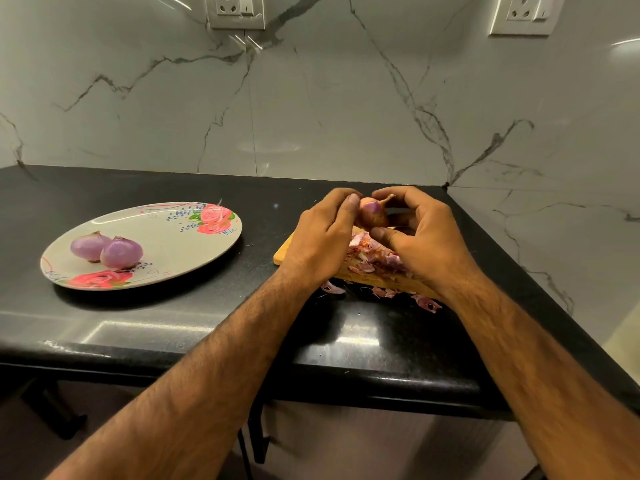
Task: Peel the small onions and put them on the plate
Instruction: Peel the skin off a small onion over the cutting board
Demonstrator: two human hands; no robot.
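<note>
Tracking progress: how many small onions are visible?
3: two peeled onions on the plate; a third onion held between left hand and right hand above the cutting board. Others may be hidden.

A black stone countertop (pixel 173 327) runs in front of me, glossy, with pale glare along its near edge. Behind it rises a white marble wall (pixel 311 109) veined in grey, and it turns a corner on my right. Two white switch sockets are set high in it, one up left of centre (pixel 236 10), one far right (pixel 524 13). A wooden cutting board (pixel 286 250) lies on the counter's right side, heaped with loose purple skins (pixel 374 252). A few more scraps (pixel 427 303) lie on the counter just off its near edge.
</note>
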